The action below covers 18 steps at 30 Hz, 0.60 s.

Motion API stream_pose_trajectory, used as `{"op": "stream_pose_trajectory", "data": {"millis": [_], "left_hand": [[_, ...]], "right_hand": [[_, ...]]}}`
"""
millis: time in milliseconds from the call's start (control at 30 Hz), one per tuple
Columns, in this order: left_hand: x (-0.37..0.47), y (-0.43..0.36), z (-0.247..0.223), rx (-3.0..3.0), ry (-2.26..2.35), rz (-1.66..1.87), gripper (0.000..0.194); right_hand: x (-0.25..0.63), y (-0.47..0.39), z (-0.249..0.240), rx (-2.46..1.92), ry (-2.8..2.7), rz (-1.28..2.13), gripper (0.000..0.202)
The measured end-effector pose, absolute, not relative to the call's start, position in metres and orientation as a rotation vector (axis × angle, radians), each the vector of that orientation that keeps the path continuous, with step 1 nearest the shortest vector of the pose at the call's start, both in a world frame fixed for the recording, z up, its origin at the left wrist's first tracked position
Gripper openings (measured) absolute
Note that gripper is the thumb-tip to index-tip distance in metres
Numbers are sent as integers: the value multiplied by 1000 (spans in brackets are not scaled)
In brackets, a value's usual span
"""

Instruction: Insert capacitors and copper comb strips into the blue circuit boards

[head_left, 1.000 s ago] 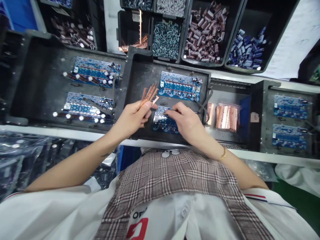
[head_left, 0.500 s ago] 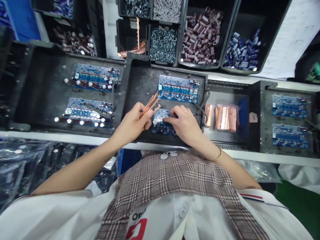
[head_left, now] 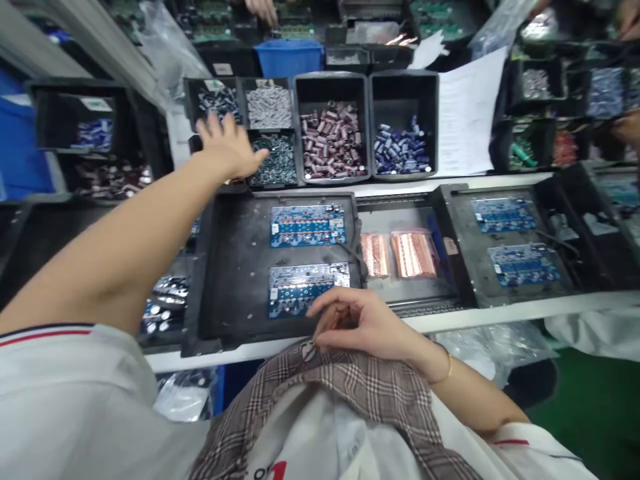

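My left hand (head_left: 227, 150) reaches over the small parts bins at the back left, fingers spread, with nothing visible in it. It covers most of the bin that held the copper strips. Beside its thumb is a bin of small dark green cylindrical parts (head_left: 274, 160). My right hand (head_left: 367, 327) hovers at the front edge of the black tray (head_left: 230, 267), fingers loosely bent and thumb apart from the index finger; no object shows in it. Its fingertips are near the lower blue circuit board (head_left: 293, 290). An upper blue circuit board (head_left: 307, 225) lies behind.
Bins of brown capacitors (head_left: 333, 140) and blue capacitors (head_left: 403, 150) stand at the back. Bagged copper strips (head_left: 414, 253) lie right of the tray. Another tray holds two blue boards (head_left: 523, 265). A co-worker's hand (head_left: 263, 10) shows at the far top.
My left hand has moved up and left from the boards to the bins, and the copper strips are no longer seen in it. My right hand has drawn back off the lower board. The view has shifted.
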<state>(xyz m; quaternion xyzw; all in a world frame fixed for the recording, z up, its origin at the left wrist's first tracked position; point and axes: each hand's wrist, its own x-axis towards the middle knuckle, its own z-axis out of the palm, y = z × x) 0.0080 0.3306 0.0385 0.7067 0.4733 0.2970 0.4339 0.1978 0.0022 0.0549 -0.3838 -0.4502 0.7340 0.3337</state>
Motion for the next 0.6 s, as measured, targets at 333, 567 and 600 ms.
{"op": "stream_pose_trajectory", "data": {"millis": [333, 567, 600], "left_hand": [[304, 297, -30, 2369, 660, 377, 44], [295, 303, -22, 2337, 607, 323, 46], [289, 298, -15, 2245, 674, 327, 38]], "right_hand": [[242, -14, 33, -1262, -2234, 1122, 34], [224, 8, 7, -1172, -2447, 578, 33], [218, 11, 2, -1165, -2470, 525, 32]]}}
